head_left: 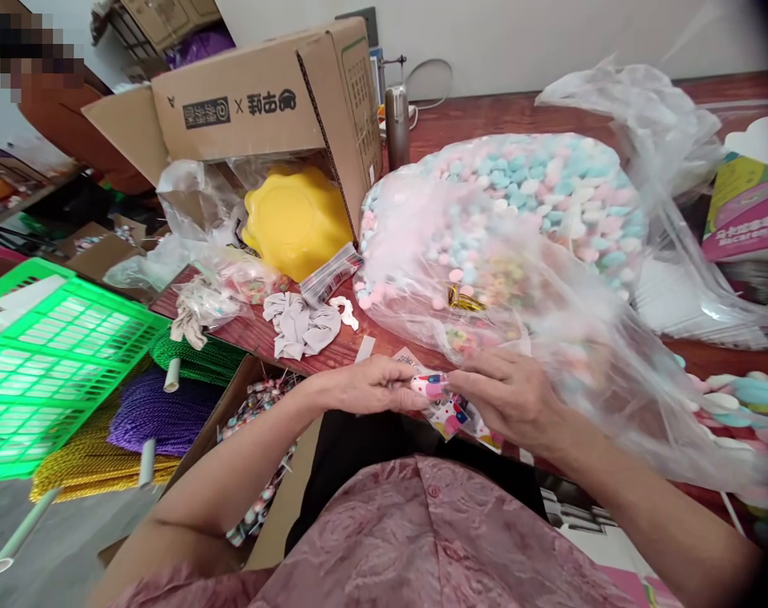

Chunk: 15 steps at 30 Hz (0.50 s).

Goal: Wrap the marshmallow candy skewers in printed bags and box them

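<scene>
My left hand [375,387] and my right hand [516,397] meet at the table's near edge, both pinched on a small colourful printed packet [435,395]. The packet hangs between my fingertips, its lower part showing pink, white and blue print. Just beyond my hands lies a big clear plastic bag [516,219] full of pastel pink, blue and white candies. What is inside the small packet is hidden by my fingers.
A tipped cardboard box [257,101] with a yellow bowl [295,219] stands at the back left. Crumpled white gloves [300,328] and small packets lie on the wooden table [485,114]. A green basket [48,363], cord spools [162,409] and a box of wrapped candies [263,401] sit to the left.
</scene>
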Motion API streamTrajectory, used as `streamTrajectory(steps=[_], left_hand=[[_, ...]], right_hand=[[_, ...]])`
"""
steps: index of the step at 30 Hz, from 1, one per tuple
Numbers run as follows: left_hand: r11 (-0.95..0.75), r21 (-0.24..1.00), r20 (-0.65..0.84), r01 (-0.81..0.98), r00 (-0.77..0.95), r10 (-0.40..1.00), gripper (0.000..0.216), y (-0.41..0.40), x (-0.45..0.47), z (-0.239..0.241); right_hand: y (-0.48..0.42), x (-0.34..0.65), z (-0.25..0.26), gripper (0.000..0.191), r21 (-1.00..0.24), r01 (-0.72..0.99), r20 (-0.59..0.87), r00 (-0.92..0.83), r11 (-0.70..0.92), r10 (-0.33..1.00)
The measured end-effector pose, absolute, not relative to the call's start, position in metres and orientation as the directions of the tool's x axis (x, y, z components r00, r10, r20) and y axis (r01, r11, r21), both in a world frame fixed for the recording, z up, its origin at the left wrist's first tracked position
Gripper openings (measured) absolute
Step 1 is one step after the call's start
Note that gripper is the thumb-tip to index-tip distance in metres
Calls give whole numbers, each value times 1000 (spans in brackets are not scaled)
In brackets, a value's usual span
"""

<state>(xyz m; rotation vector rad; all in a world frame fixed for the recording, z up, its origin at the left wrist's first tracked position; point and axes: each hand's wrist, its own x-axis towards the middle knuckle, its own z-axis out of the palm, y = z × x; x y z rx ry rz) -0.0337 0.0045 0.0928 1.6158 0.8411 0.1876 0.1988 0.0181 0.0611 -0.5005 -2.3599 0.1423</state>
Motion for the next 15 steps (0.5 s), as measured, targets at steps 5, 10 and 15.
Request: streamTrajectory(steps=[5, 10, 15], left_hand=[[298, 916, -402, 270, 626, 669, 48, -7, -23, 82], [374, 919, -375, 126, 576, 726, 53, -25, -1, 65], [399, 905, -350, -145, 276, 895, 49, -31, 10, 46]], right_hand=[[18, 207, 67, 30, -480, 286, 513, -675, 829, 530], [14, 191, 71, 36, -674, 242, 381, -696, 698, 609], [18, 183, 71, 42, -848, 169, 356, -521, 503, 776]])
